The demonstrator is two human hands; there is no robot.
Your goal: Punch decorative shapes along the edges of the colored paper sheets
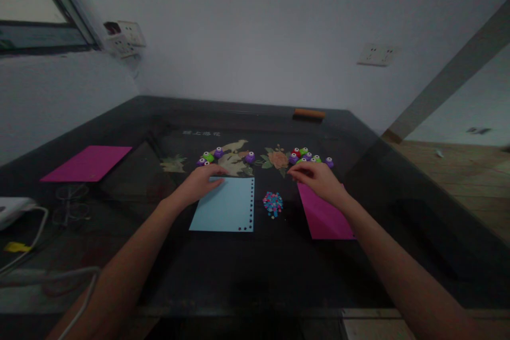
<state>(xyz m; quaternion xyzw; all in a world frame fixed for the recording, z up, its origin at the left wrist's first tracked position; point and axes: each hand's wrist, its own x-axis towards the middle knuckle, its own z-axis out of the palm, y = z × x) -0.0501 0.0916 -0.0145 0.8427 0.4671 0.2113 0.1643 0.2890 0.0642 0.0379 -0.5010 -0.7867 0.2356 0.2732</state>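
Note:
My left hand [202, 181] rests flat on the top left corner of a light blue paper sheet [227, 206], which has a row of punched holes along its right edge. Over the far end of a magenta sheet [324, 216], my right hand [317, 178] has its fingers curled, close to a cluster of small craft punches [306, 155] in purple, green and red. Whether it grips one I cannot tell. Another group of punches [209, 156] lies just beyond my left hand. A small pile of blue and pink paper cut-outs [273, 204] sits between the two sheets.
A dark glass-topped table [255, 271] with a floral picture under it holds everything. A second magenta sheet [88, 163] lies at the left. A white device with a cable [14, 210] is at the left edge. An orange bar [309, 113] lies at the back edge.

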